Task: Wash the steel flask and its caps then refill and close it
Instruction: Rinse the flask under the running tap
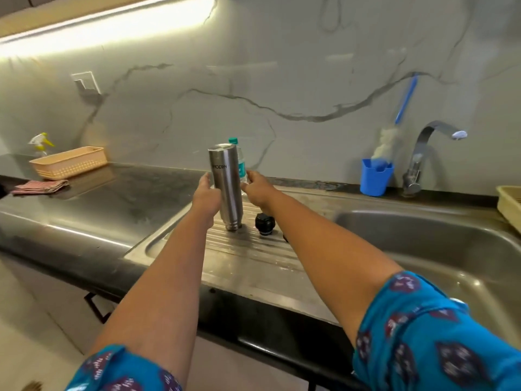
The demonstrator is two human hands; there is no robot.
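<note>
A: What's hidden behind the steel flask (pixel 224 187)?
B: Plastic bottle (pixel 240 162), mostly. Only its green cap & a bit of label show; text too small to read.
A: Left hand (pixel 205 197)?
B: Fingers go round the far side of the flask, can't see the grip. Right hand (pixel 258 190) fingertips blurred, contact w/ bottle unclear.
A: Black cap (pixel 264 223)?
B: Partly under the right forearm; another dark bit beside it, can't ID.
A: Edges?
B: Beige tray (pixel 509 206) cut off at right.

Home kitchen — steel sink (pixel 423 249), tap (pixel 423 153), marble backsplash (pixel 253 80).
</note>
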